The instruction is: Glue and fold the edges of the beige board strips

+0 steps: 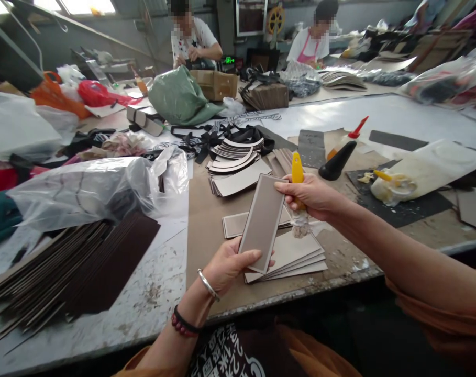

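A flat rectangular grey panel (263,220) with a pale border is held up at a tilt above the table. My left hand (238,262) grips its lower end, thumb on the face. My right hand (310,195) is closed around a yellow-handled glue brush (298,170) and also pinches the panel's upper right corner. The brush's bristles (300,226) point down, caked with whitish stuff. Under the panel lie a fanned stack of pale rectangular pieces (296,254) and another small stack of bordered panels (233,225).
Dark brown strips (115,262) lie fanned at the left beside a clear plastic bag (92,183). Curved pale pieces (238,170) are stacked ahead. A black cone-shaped item (337,161) and a glue-smeared plastic container (430,173) are at the right. Two people work across the table.
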{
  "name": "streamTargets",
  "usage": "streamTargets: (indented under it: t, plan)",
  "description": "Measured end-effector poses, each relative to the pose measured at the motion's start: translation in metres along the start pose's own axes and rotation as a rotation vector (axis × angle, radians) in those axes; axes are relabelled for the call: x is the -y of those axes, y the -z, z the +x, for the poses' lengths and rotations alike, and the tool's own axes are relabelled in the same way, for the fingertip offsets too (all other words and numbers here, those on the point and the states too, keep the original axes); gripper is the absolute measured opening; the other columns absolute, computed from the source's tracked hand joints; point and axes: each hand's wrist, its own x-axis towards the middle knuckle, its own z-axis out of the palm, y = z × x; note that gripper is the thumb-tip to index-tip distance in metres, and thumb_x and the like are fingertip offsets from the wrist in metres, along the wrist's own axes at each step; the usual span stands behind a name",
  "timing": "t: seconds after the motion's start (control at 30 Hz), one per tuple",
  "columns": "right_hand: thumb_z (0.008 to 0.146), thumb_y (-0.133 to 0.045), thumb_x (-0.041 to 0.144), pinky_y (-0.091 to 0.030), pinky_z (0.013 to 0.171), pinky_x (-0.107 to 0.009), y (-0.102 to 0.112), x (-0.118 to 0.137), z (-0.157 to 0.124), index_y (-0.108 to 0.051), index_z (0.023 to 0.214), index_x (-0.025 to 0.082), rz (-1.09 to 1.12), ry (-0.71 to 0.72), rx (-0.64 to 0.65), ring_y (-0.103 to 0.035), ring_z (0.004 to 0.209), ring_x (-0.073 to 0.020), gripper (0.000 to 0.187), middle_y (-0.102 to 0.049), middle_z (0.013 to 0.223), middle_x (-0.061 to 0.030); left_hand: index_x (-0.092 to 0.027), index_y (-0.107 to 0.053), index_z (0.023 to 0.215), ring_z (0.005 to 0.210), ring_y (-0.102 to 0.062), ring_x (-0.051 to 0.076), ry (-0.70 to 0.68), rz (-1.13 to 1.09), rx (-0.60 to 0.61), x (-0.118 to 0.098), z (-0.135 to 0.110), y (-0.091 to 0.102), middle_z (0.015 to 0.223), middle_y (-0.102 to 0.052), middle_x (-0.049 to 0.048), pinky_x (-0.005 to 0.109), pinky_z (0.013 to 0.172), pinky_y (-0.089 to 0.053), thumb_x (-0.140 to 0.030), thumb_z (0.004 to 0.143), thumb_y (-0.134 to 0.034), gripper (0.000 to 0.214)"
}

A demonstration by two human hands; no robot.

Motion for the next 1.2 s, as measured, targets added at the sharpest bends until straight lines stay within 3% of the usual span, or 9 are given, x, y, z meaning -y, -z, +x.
streamTargets:
  t: [0.17,0.3,0.4,0.53,0.7,0.87,1.2]
  plan:
    - [0.078,-0.066,0.014,-0.036,0.032,-0.009,0.02,-0.004,0.004,-0.045,0.071,0.017,0.086,0.0,-0.023,-0.044,0.034,-0.0029,0.023,-0.051,0.045,0.0063,-0.01,-0.06,0.094,0.07,-0.07,0.023,-0.032,0.036,-0.166,-0.009,0.006,0.013,0.081,-0.069,0.0077,0.021,0.052,-0.054,-0.031,0.055,-0.083,0.049]
    - [0.072,-0.072,0.018,-0.04,0.037,-0.01,0.03,-0.008,-0.002,-0.044,0.073,0.017,0.095,-0.041,0.026,-0.049,0.038,-0.0039,0.028,-0.056,0.05,0.0041,-0.012,-0.061,0.078,0.053,-0.064,0.011,-0.205,0.052,-0.355,-0.017,0.015,0.026,0.065,-0.065,-0.001,0.015,0.043,-0.045,-0.036,0.056,-0.082,0.039]
    - [0.069,-0.074,0.02,-0.042,0.039,-0.011,0.033,-0.008,-0.005,-0.044,0.074,0.017,0.065,-0.07,0.063,-0.051,0.04,-0.0048,0.031,-0.058,0.052,0.0026,-0.012,-0.064,0.08,0.057,-0.062,0.009,-0.359,0.044,-0.421,-0.023,0.02,0.029,0.068,-0.066,-0.0011,0.015,0.05,-0.048,-0.036,0.061,-0.079,0.035]
    - [0.066,-0.076,0.021,-0.041,0.038,-0.012,0.033,-0.006,-0.006,-0.044,0.077,0.018,0.033,-0.095,0.09,-0.05,0.04,-0.005,0.034,-0.057,0.051,0.0037,-0.012,-0.064,0.087,0.076,-0.065,0.015,-0.406,0.012,-0.421,-0.029,0.023,0.026,0.08,-0.07,0.0031,0.021,0.065,-0.053,-0.037,0.062,-0.077,0.038]
    - [0.06,-0.081,0.027,-0.04,0.038,-0.013,0.035,-0.011,-0.005,-0.046,0.076,0.018,0.014,-0.097,0.08,-0.049,0.04,-0.0053,0.04,-0.056,0.05,0.0046,-0.013,-0.062,0.088,0.082,-0.065,0.02,-0.407,-0.029,-0.458,-0.031,0.024,0.02,0.088,-0.07,0.0052,0.026,0.06,-0.056,-0.04,0.058,-0.078,0.044]
    - [0.054,-0.083,0.036,-0.037,0.039,-0.013,0.038,-0.019,-0.004,-0.046,0.077,0.018,0.016,-0.086,0.046,-0.048,0.04,-0.0045,0.048,-0.056,0.051,0.005,-0.013,-0.06,0.094,0.087,-0.064,0.02,-0.399,-0.075,-0.398,-0.028,0.025,0.018,0.096,-0.068,0.0072,0.027,0.063,-0.058,-0.039,0.063,-0.075,0.043]
    - [0.061,-0.08,0.037,-0.039,0.039,-0.016,0.036,-0.022,-0.011,-0.047,0.074,0.018,-0.018,-0.164,0.07,-0.047,0.042,-0.006,0.041,-0.055,0.053,0.004,-0.012,-0.06,0.09,0.076,-0.065,0.017,-0.414,-0.091,-0.4,-0.023,0.029,0.015,0.088,-0.068,0.0054,0.023,0.055,-0.056,-0.032,0.059,-0.078,0.041]
